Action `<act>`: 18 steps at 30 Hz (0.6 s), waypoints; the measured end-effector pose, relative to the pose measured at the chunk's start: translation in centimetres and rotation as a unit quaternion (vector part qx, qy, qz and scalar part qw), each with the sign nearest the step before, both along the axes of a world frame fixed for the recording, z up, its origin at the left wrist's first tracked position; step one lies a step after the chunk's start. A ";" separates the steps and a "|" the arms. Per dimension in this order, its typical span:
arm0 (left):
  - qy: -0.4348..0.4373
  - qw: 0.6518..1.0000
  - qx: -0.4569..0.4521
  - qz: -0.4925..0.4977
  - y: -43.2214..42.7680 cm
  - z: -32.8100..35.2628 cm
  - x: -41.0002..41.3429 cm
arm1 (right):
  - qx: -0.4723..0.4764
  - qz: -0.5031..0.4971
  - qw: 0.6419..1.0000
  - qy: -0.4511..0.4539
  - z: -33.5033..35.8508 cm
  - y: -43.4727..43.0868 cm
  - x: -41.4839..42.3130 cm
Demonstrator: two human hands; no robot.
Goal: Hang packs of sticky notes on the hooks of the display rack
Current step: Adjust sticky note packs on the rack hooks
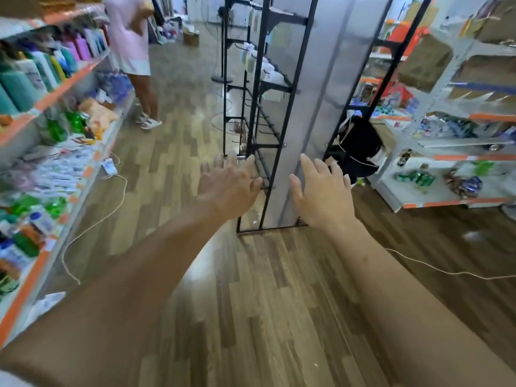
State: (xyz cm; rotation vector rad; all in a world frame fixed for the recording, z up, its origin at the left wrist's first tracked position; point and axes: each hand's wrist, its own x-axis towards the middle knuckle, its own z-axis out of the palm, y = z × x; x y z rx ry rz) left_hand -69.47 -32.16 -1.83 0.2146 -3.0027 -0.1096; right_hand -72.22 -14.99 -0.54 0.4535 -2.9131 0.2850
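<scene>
- At the foot of the display rack [307,107], neither hand holds a pack of sticky notes, so a pack most likely has to be fetched before anything can be hung.
- Pale packs [252,61] hang on the upper hooks, too blurred to say whether they are sticky notes. The lower hooks [268,122] look bare.
- Risk 1: those bare hooks jut out just beyond the left hand [227,185], so a fast reach could catch its spread fingers on a tip.
- Risk 2: the rack is tall and narrow, and a push from both hands on its edge could rock it and shake the hung packs loose.
- Risk 3: a white cable [92,227] trails over the floor on the left, and a sidestep could snag it.
- Pose: both arms are stretched forward, backs of the hands up.
- The left hand's fingers are wide and straight, holding nothing.
- The right hand [324,196] is just as wide and empty, in front of the rack's grey panel. Whether it touches the panel I cannot tell.
</scene>
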 end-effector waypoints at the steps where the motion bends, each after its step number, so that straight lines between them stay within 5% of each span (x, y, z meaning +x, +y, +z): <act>1: 0.002 1.000 -0.006 -0.012 -1.1 0.3 -1.6 | -0.001 0.001 1.000 0.003 0.3 -0.7 -1.9; 12: 0.031 0.996 0.018 -0.078 -18.7 1.1 -21.3 | -0.001 0.048 0.999 0.017 0.6 -15.5 -23.0; 18: 0.063 0.991 0.023 -0.112 -28.6 2.6 -33.5 | -0.081 0.052 0.994 0.042 2.5 -24.1 -33.7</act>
